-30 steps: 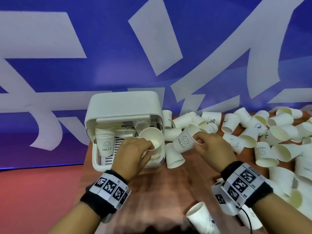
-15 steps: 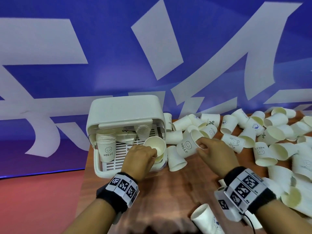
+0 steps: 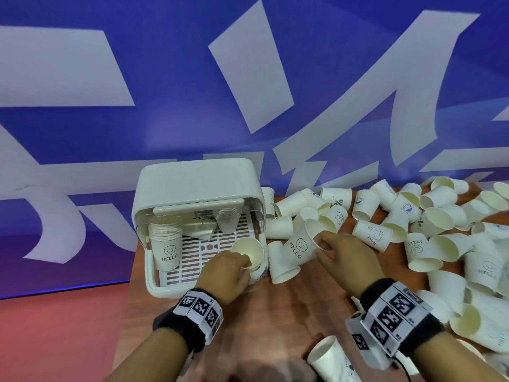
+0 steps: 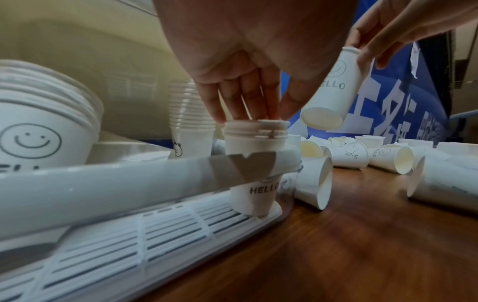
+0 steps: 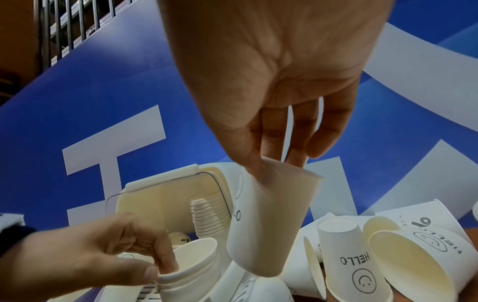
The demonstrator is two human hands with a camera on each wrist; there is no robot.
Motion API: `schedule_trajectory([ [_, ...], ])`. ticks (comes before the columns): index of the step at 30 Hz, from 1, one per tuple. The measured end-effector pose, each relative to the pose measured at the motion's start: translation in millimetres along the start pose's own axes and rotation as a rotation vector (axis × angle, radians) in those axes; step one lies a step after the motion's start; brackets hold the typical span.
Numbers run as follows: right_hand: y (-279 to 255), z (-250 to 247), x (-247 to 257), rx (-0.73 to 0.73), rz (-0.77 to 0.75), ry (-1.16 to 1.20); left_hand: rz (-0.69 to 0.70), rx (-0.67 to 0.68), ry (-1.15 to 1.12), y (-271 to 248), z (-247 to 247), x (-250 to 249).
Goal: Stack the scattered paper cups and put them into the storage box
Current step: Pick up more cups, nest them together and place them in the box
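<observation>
The white storage box (image 3: 192, 186) stands open at the table's left end. A short stack of paper cups (image 3: 249, 253) stands in its front right corner, and my left hand (image 3: 242, 264) pinches the stack's rim (image 4: 256, 127) from above. My right hand (image 3: 321, 244) pinches the rim of a single HELLO cup (image 3: 298, 248), tilted in the air just right of the box with its base (image 4: 322, 120) toward the stack. Two taller stacks (image 3: 165, 244) (image 3: 227, 219) stand further in. Several loose cups (image 3: 429, 224) lie scattered to the right.
The box's lid (image 3: 198, 206) is raised and overhangs the slotted tray floor (image 3: 192, 260). Cups lie against the box's right side (image 3: 282, 261). One cup (image 3: 329, 359) lies near the front edge by my right wrist. A blue banner wall stands behind the brown table (image 3: 275, 312).
My left hand has set the short stack down deeper into the box's front right corner. My right hand has kept the HELLO cup just right of the box, close to the stack.
</observation>
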State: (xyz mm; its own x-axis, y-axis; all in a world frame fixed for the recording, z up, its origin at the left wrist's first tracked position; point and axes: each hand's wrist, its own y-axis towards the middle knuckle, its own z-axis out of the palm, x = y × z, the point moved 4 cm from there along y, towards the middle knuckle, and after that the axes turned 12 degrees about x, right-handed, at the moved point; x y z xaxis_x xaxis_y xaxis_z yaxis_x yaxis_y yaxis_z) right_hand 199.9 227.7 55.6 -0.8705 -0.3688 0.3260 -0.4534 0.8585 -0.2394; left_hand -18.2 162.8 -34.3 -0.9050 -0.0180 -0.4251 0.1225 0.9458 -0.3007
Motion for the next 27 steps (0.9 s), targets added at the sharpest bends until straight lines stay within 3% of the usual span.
schedule_trajectory([
  [4, 1, 3, 10, 0.022, -0.035, -0.009, 0.022, -0.069, -0.082, -5, -6, 5],
  [9, 4, 7, 38, 0.039, -0.126, 0.000, -0.049, -0.131, -0.299, -18, -18, 20],
  [16, 18, 21, 82, 0.040, -0.273, -0.142, -0.024, -0.250, -0.310, -44, -31, 29],
  [20, 30, 38, 93, 0.144, -0.268, -0.267, -0.049, -0.248, -0.302, -51, -30, 34],
  [27, 37, 56, 92, 0.319, -0.268, -0.279, -0.099, -0.225, -0.317, -55, -26, 45],
])
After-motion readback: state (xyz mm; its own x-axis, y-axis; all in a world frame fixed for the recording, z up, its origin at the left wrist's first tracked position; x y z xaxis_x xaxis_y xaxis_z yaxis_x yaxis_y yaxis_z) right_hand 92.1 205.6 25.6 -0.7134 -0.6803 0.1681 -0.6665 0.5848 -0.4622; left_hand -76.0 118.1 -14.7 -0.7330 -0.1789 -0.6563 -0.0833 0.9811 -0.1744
